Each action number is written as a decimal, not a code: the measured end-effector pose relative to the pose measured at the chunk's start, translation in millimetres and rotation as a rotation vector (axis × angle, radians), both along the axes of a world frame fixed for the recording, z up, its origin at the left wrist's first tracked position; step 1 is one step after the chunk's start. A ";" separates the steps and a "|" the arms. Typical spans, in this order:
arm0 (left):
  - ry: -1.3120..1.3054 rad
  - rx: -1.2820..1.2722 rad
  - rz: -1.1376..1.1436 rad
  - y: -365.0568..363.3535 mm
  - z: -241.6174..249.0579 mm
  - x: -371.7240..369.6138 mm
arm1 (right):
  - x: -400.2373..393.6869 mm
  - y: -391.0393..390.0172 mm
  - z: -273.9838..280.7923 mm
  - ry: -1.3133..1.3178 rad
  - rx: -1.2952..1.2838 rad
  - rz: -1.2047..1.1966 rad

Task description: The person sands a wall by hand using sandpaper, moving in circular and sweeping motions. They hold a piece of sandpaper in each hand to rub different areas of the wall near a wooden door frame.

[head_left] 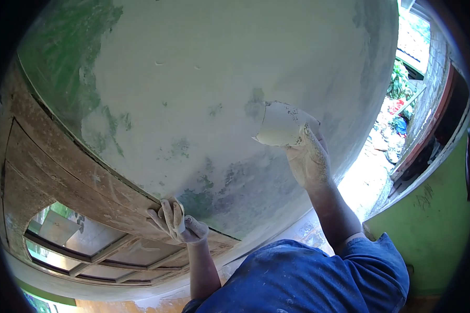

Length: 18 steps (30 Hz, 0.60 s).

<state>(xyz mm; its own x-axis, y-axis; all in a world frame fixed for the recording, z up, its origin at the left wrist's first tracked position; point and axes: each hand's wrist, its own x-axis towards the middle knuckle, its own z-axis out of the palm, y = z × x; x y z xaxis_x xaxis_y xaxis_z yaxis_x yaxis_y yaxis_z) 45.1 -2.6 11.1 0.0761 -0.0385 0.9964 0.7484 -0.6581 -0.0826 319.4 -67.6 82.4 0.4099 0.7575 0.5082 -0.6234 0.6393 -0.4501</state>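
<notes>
Overhead, a half-plastered ceiling (219, 78) above a wooden frame (78, 177).
Right hand (308, 161) grips a putty-loaded trowel (282, 125) flat against it — left hand (175, 221) clasps the frame, bracing.

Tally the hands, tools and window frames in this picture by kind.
Hands: 2, left hand on the wooden frame, right hand holding the trowel
Plaster trowel: 1
Wooden window frame: 1
Total: 4
</notes>
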 end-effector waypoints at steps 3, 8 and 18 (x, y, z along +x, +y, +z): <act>0.007 0.009 0.012 -0.8 1.5 0.5 | 7.9 -3.6 3.8 0.048 0.001 -0.054; 0.097 0.019 0.003 -2.8 6.6 0.7 | 30.9 -12.3 11.9 -0.149 -0.099 -0.304; 0.089 -0.012 0.017 -1.1 0.4 -2.5 | 55.9 -38.0 50.1 -0.764 -0.353 -0.651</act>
